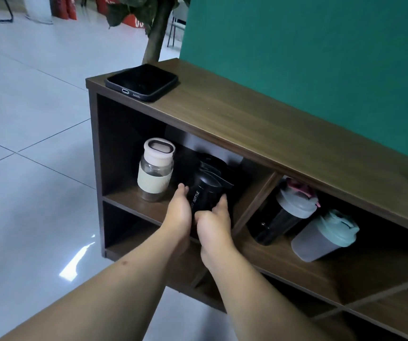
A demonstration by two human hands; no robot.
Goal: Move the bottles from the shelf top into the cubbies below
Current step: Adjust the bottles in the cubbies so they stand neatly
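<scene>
Four bottles sit in the cubbies. Both hands, left point(178, 212) and right point(214, 223), clasp the black bottle point(206, 187) in the upper left cubby beside the glass bottle point(155, 168). Next cubby: dark shaker point(281, 212), grey shaker point(326, 235). One phone point(142, 81) lies at the shelf top's point(271, 126) left corner.

My hands point(177, 212) grip a black plastic shaker bottle point(206, 190) with white lettering; the wood-grain shelf point(271, 134) is brown, the wall point(321, 57) green.
</scene>
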